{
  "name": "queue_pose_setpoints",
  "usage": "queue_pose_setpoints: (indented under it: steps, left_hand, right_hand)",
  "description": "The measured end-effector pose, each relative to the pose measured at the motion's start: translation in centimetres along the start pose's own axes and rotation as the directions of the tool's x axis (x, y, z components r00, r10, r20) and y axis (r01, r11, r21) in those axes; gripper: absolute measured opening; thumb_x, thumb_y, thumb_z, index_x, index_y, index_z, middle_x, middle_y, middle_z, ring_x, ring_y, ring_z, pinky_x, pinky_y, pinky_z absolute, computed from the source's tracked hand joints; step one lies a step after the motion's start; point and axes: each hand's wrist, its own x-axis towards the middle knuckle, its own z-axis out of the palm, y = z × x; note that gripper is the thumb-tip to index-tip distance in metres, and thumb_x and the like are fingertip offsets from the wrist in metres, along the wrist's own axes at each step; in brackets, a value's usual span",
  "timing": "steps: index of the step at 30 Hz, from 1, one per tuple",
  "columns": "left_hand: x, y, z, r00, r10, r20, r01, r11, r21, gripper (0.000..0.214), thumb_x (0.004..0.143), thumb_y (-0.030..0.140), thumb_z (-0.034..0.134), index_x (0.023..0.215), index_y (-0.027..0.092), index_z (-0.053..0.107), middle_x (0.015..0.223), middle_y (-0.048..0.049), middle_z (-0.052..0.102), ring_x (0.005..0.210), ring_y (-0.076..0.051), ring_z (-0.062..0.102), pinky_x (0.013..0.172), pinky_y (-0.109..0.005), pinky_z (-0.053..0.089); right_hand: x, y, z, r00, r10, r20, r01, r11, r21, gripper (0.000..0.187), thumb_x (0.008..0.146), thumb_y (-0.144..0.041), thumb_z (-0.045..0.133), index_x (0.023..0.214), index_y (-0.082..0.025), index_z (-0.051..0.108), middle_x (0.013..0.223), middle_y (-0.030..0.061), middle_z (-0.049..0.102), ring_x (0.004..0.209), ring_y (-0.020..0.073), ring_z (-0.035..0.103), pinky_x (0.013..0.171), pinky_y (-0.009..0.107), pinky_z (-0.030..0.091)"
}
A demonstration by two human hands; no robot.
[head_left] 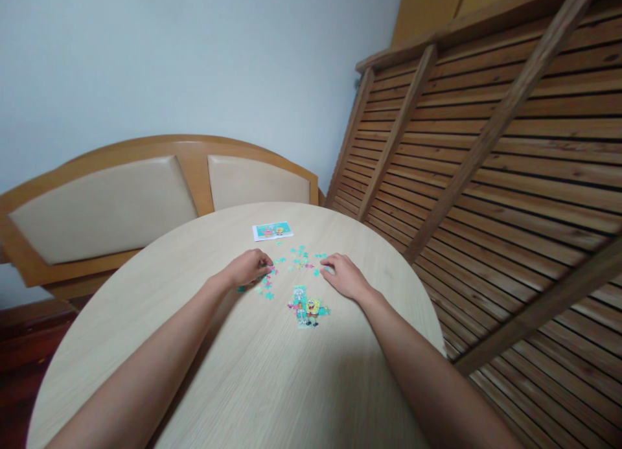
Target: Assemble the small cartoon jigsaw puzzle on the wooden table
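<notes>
My left hand (250, 267) is over the left group of loose puzzle pieces (266, 282), fingers curled and closed around what looks like a small pink piece at the fingertips. My right hand (344, 275) rests on the table at the right of the scattered turquoise pieces (300, 254). Its fingers are slightly bent, thumb and forefinger a little apart, close to a turquoise piece (316, 272). Between my forearms lies a partly joined puzzle (306, 308) with a yellow square cartoon figure and a tall pale green one.
A picture card (273, 231) with the cartoon figures lies towards the far side of the round wooden table (233, 384). Behind the table stands a padded headboard (111, 203). A slatted wooden panel (466, 177) leans along the right.
</notes>
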Motion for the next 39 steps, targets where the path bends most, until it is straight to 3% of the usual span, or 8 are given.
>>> queue_pose_setpoints:
  steps: [8, 16, 24, 30, 39]
  left_hand:
    - [-0.3, 1.2, -0.3, 0.996, -0.086, 0.008, 0.087, 0.992, -0.091, 0.030, 0.080, 0.037, 0.057, 0.095, 0.014, 0.069, 0.092, -0.0078, 0.071, 0.079, -0.018, 0.063, 0.073, -0.026, 0.046]
    - [-0.4, 0.6, -1.1, 0.995, -0.100, -0.028, 0.090, 0.965, -0.244, 0.032, 0.080, 0.039, 0.055, 0.093, 0.013, 0.067, 0.090, -0.0070, 0.072, 0.081, -0.018, 0.062, 0.074, -0.026, 0.046]
    - [-1.3, -2.1, -3.7, 0.965, -0.259, -0.047, 0.247, 0.954, -0.170, 0.038, 0.080, 0.039, 0.050, 0.095, 0.013, 0.073, 0.086, -0.0058, 0.074, 0.076, -0.018, 0.062, 0.071, -0.026, 0.045]
    - [-1.7, -3.7, -3.5, 0.968, -0.247, 0.036, 0.249, 0.948, -0.201, 0.034, 0.074, 0.040, 0.053, 0.087, 0.017, 0.075, 0.092, -0.0047, 0.076, 0.083, -0.020, 0.066, 0.075, -0.025, 0.047]
    - [-1.6, -3.6, -3.4, 0.938, -0.343, -0.050, 0.345, 0.938, 0.043, 0.032, 0.076, 0.033, 0.061, 0.102, 0.021, 0.076, 0.100, -0.0076, 0.075, 0.084, -0.021, 0.067, 0.072, -0.025, 0.046]
  right_hand:
    - [-0.1, -0.1, 0.0, 1.000, 0.002, 0.000, -0.002, 1.000, -0.001, 0.027, 0.092, -0.030, 0.057, 0.111, -0.018, 0.071, 0.116, 0.0098, 0.067, 0.109, 0.0217, 0.058, 0.100, 0.032, 0.041]
    - [-0.1, 0.0, 0.0, 1.000, 0.003, -0.001, -0.003, 1.000, -0.003, 0.029, 0.092, -0.031, 0.057, 0.113, -0.017, 0.070, 0.117, 0.0096, 0.067, 0.110, 0.0220, 0.058, 0.101, 0.033, 0.041]
    - [0.0, -0.2, 0.0, 1.000, 0.003, -0.004, -0.003, 1.000, 0.005, 0.028, 0.091, -0.030, 0.057, 0.112, -0.016, 0.070, 0.117, 0.0101, 0.067, 0.111, 0.0223, 0.058, 0.101, 0.033, 0.041]
    - [0.0, 0.0, 0.1, 1.000, 0.002, -0.009, -0.002, 1.000, 0.010, 0.028, 0.092, -0.031, 0.057, 0.112, -0.016, 0.070, 0.116, 0.0097, 0.067, 0.110, 0.0218, 0.058, 0.101, 0.033, 0.041]
    - [0.0, 0.0, 0.1, 1.000, -0.005, -0.018, 0.006, 1.000, 0.006, 0.028, 0.092, -0.031, 0.057, 0.112, -0.016, 0.070, 0.116, 0.0100, 0.067, 0.111, 0.0221, 0.058, 0.102, 0.034, 0.040]
